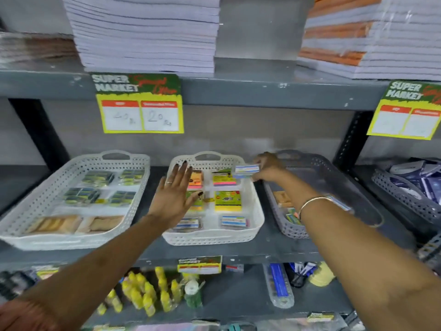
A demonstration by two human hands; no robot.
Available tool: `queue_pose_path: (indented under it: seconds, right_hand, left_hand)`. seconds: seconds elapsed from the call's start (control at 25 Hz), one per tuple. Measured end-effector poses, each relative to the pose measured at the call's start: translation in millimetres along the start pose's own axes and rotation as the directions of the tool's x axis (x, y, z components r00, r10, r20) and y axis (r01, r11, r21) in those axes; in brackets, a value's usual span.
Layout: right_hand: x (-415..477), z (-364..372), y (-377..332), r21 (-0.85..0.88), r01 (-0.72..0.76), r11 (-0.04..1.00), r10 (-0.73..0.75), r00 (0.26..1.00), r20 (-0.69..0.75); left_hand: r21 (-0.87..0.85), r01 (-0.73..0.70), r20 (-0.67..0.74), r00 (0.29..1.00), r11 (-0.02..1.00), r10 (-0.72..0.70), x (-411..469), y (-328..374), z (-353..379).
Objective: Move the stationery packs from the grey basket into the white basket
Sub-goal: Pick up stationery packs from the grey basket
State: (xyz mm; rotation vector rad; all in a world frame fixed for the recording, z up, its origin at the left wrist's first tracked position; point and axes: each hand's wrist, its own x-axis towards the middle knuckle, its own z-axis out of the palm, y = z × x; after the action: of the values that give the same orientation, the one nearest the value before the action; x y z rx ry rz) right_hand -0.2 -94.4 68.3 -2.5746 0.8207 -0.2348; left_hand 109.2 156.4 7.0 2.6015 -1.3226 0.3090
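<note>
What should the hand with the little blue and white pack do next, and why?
Probably lower it into the middle white basket: the right hand holds the blue and white pack over that basket's back right corner, where bare floor shows.

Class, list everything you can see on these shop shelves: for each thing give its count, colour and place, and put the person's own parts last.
paper stacks: two, white and white-orange, top shelf
price cards: two large, yellow-green, hanging from the top shelf's edge
left white basket: one, middle shelf, holds dark and tan packs
white basket: one, centre, holds yellow, orange and blue-white packs
grey basket: one, right of centre, a few packs left
stationery pack: one, blue-white, held over the white basket's far right corner
yellow bottles: many, bottom shelf
left hand: open, flat over the white basket
right hand: gripping the stationery pack
</note>
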Motion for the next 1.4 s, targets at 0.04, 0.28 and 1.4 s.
queue_pose_path:
  seconds: [0.04, 0.28, 1.4]
  right_hand:
    - [-5.2, 15.7, -15.8, 0.034, 0.037, 0.999, -0.038, 0.999, 0.012]
    - [-28.0, 109.5, -78.5, 0.038, 0.216, 0.976, -0.219, 0.952, 0.213]
    - [-36.2, 90.4, -79.2, 0.142, 0.163, 0.976, -0.173, 0.983, 0.060]
  left_hand:
    - [-0.040, 0.039, -0.021, 0.999, 0.998, -0.040, -15.7, -9.8, -1.7]
    - [-0.155, 0.116, -0.008, 0.993, 0.981, -0.119, -102.3, -50.3, 14.3]
    - [-0.207, 0.068, -0.107, 0.990, 0.976, -0.092, -88.0, -41.5, 36.3]
